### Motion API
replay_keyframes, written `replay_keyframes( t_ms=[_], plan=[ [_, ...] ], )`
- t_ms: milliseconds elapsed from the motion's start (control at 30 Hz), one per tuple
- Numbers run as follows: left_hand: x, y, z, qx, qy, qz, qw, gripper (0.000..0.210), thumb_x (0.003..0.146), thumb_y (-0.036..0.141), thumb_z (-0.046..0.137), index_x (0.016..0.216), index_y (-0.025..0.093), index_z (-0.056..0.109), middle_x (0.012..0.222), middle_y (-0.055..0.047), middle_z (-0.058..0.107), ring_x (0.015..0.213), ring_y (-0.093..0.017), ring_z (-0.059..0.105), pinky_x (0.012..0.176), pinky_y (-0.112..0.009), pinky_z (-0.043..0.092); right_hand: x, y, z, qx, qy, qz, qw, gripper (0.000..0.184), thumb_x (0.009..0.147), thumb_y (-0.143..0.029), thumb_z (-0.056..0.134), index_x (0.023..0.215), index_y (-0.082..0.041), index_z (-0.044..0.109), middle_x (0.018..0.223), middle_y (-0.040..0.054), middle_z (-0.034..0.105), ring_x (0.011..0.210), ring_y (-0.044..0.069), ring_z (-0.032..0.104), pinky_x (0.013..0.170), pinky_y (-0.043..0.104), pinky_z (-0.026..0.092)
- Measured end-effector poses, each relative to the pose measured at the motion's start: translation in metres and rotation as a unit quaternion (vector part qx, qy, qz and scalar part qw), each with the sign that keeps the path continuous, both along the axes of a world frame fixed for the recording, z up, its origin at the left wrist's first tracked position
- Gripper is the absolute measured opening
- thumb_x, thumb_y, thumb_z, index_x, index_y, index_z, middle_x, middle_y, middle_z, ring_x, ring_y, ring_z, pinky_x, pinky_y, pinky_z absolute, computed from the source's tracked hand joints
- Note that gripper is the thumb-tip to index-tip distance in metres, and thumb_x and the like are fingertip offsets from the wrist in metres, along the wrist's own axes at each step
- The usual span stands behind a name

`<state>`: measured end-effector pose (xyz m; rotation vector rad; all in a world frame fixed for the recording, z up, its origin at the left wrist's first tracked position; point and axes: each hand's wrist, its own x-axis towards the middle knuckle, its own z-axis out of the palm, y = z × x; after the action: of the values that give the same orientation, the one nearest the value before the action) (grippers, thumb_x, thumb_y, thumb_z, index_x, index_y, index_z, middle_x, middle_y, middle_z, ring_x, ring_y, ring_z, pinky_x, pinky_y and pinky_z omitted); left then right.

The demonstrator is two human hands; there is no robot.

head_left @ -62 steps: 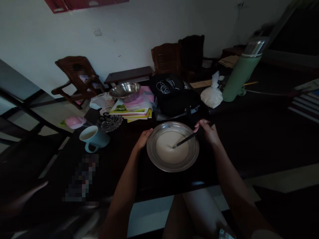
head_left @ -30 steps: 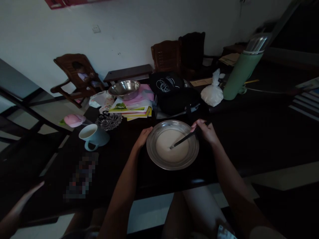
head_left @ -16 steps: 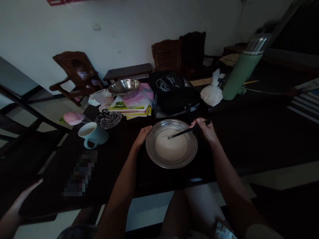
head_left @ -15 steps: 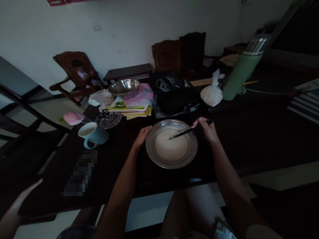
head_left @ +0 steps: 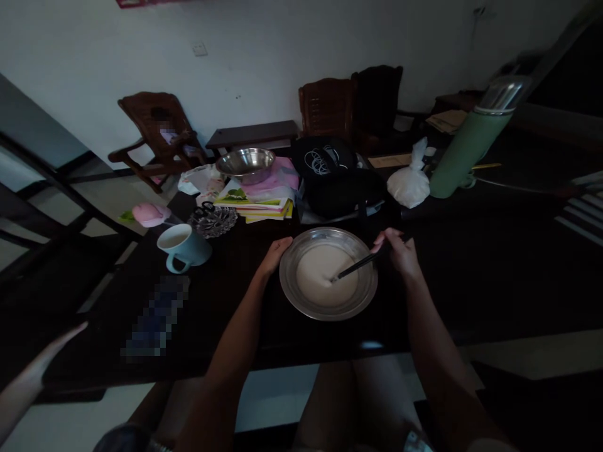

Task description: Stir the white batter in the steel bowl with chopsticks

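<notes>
A wide metal bowl point(head_left: 287, 285) stands on the dark table in front of me, partly filled with a pale, milky batter-like mix point(head_left: 313, 270). My left hand point(head_left: 277, 256) grips the bowl's left rim. In my right hand point(head_left: 398, 251), above the bowl's right side, is a thin black stick-like utensil point(head_left: 355, 266). It slants down to the left, with its lighter tip in the mix. The tip's shape is hidden, so its exact kind is unclear.
Left of the bowl are a light blue mug point(head_left: 191, 246), a blurred-out flat object point(head_left: 157, 317) and a glass dish point(head_left: 214, 221). Behind stand another metal bowl point(head_left: 245, 166), black bags point(head_left: 342, 185), a tied bag of white powder point(head_left: 409, 187) and a green thermos point(head_left: 473, 150). Another person's hand point(head_left: 63, 342) rests at the table's left edge.
The utensil's tip has moved through the mix, toward me and slightly right, and my right hand has shifted with it. My left hand stays on the rim. The whole view has shifted slightly.
</notes>
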<state>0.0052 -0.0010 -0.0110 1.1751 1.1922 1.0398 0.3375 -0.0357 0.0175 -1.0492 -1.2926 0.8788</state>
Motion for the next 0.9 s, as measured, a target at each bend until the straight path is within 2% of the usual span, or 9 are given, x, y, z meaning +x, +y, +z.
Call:
replay_keyframes(
  t_ms=[67, 133, 300, 367, 500, 667, 733, 833, 900],
  plan=[
    [0.0007, -0.0003, 0.0004, -0.001, -0.003, -0.005, 1.000, 0.052, 0.074, 0.063, 0.075, 0.061, 0.017, 0.054, 0.055, 0.005, 0.049, 0.052, -0.009, 0.042, 0.051, -0.023, 0.032, -0.0036, -0.0010, 0.0008, -0.010, -0.020, 0.056, 0.998, 0.049, 0.086, -0.068, 0.062, 0.070, -0.024, 0.074, 0.059, 0.0030, 0.072, 0.063, 0.022, 0.069, 0.071, 0.037, 0.055],
    [0.0015, -0.0004, 0.0009, -0.003, -0.006, 0.001, 1.000, 0.053, 0.074, 0.063, 0.075, 0.060, 0.017, 0.053, 0.054, 0.005, 0.048, 0.052, -0.009, 0.041, 0.051, -0.023, 0.032, -0.0054, -0.0009, 0.0014, -0.012, -0.031, 0.067, 0.997, 0.048, 0.083, -0.069, 0.064, 0.072, -0.024, 0.075, 0.065, 0.0037, 0.075, 0.070, 0.023, 0.071, 0.073, 0.037, 0.056],
    [0.0023, -0.0010, 0.0021, -0.003, -0.004, 0.006, 1.000, 0.050, 0.073, 0.062, 0.075, 0.061, 0.017, 0.058, 0.057, 0.004, 0.053, 0.055, -0.011, 0.045, 0.054, -0.024, 0.035, 0.0014, 0.0016, -0.0007, 0.004, 0.012, -0.049, 0.999, 0.049, 0.087, -0.068, 0.060, 0.068, -0.025, 0.073, 0.055, 0.0020, 0.070, 0.057, 0.021, 0.066, 0.068, 0.036, 0.054],
    [0.0017, -0.0013, 0.0020, 0.001, -0.003, 0.002, 1.000, 0.050, 0.072, 0.063, 0.076, 0.061, 0.017, 0.059, 0.057, 0.003, 0.054, 0.056, -0.011, 0.046, 0.054, -0.024, 0.036, 0.0018, 0.0010, -0.0005, -0.002, 0.008, -0.023, 1.000, 0.049, 0.087, -0.068, 0.060, 0.067, -0.025, 0.072, 0.053, 0.0020, 0.069, 0.055, 0.020, 0.065, 0.067, 0.036, 0.054],
    [0.0010, -0.0011, 0.0015, -0.001, -0.002, 0.006, 1.000, 0.052, 0.069, 0.065, 0.077, 0.060, 0.017, 0.058, 0.056, 0.004, 0.054, 0.054, -0.010, 0.045, 0.052, -0.023, 0.034, -0.0021, -0.0008, 0.0034, -0.020, -0.029, 0.068, 0.997, 0.047, 0.082, -0.070, 0.065, 0.073, -0.024, 0.075, 0.064, 0.0033, 0.075, 0.067, 0.023, 0.071, 0.073, 0.037, 0.056],
    [0.0023, -0.0013, 0.0045, -0.005, 0.001, 0.011, 1.000, 0.052, 0.069, 0.066, 0.076, 0.061, 0.017, 0.059, 0.056, 0.003, 0.057, 0.055, -0.011, 0.049, 0.053, -0.024, 0.037, 0.0012, 0.0014, 0.0038, -0.012, 0.014, -0.030, 0.999, 0.050, 0.085, -0.069, 0.061, 0.067, -0.024, 0.072, 0.055, 0.0020, 0.071, 0.058, 0.021, 0.067, 0.069, 0.036, 0.055],
    [0.0026, -0.0015, 0.0059, -0.007, 0.007, 0.012, 1.000, 0.052, 0.069, 0.066, 0.076, 0.061, 0.017, 0.060, 0.056, 0.003, 0.057, 0.056, -0.012, 0.050, 0.053, -0.025, 0.038, 0.0006, 0.0015, 0.0029, -0.013, 0.010, -0.008, 1.000, 0.051, 0.085, -0.070, 0.060, 0.065, -0.024, 0.071, 0.053, 0.0021, 0.069, 0.055, 0.020, 0.066, 0.069, 0.036, 0.056],
    [0.0025, -0.0012, 0.0065, -0.010, 0.005, 0.012, 1.000, 0.053, 0.065, 0.067, 0.077, 0.062, 0.017, 0.062, 0.058, 0.002, 0.059, 0.056, -0.012, 0.049, 0.053, -0.025, 0.038, -0.0032, 0.0011, 0.0029, -0.020, -0.021, 0.071, 0.997, 0.049, 0.084, -0.069, 0.063, 0.068, -0.024, 0.072, 0.062, 0.0031, 0.074, 0.063, 0.021, 0.071, 0.073, 0.036, 0.056],
    [0.0026, -0.0009, 0.0059, -0.012, 0.003, 0.012, 1.000, 0.052, 0.064, 0.067, 0.077, 0.064, 0.017, 0.063, 0.059, 0.001, 0.060, 0.057, -0.012, 0.050, 0.054, -0.025, 0.038, -0.0036, 0.0017, 0.0031, -0.016, -0.029, 0.067, 0.997, 0.048, 0.083, -0.069, 0.064, 0.071, -0.024, 0.073, 0.067, 0.0035, 0.076, 0.069, 0.022, 0.072, 0.075, 0.037, 0.057]
  ],
)
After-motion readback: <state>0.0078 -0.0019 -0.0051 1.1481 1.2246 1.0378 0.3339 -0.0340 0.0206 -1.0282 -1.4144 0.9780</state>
